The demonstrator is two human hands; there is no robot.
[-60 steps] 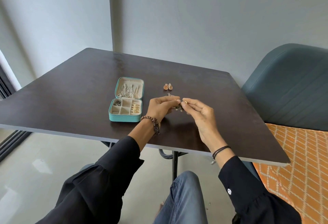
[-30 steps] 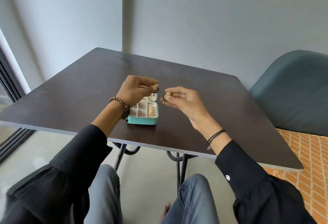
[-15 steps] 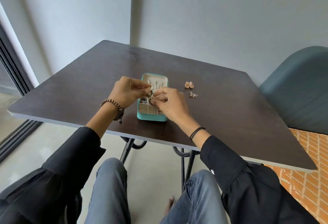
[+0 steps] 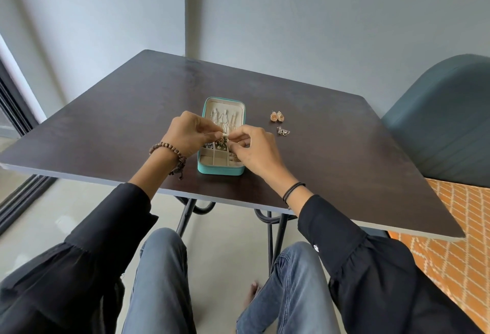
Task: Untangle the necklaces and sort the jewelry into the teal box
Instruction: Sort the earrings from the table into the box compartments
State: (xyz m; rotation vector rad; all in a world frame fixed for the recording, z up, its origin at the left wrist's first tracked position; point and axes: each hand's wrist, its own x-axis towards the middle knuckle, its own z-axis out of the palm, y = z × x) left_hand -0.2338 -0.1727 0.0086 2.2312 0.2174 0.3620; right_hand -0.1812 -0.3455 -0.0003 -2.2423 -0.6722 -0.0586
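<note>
The teal box (image 4: 220, 171) lies open on the dark table (image 4: 331, 169), its lid flat behind it with chains hanging inside. My left hand (image 4: 189, 133) and my right hand (image 4: 254, 148) meet over the box's compartments. Together they pinch a small dark beaded jewelry piece (image 4: 223, 140) between fingertips, just above the back compartments. Gold pieces fill the right-hand compartments, partly hidden by my right hand. A pair of orange earrings (image 4: 277, 116) and a small silver piece (image 4: 283, 130) lie on the table right of the box.
A teal upholstered chair (image 4: 445, 121) stands at the table's right side, over an orange patterned rug (image 4: 456, 249). A grey wall runs behind the table. The table's near edge is just below my wrists, with my knees under it.
Both hands carried the small piece from the table's right-middle leftward to over the box. In the last half second they have stayed pinched together above the compartments.
</note>
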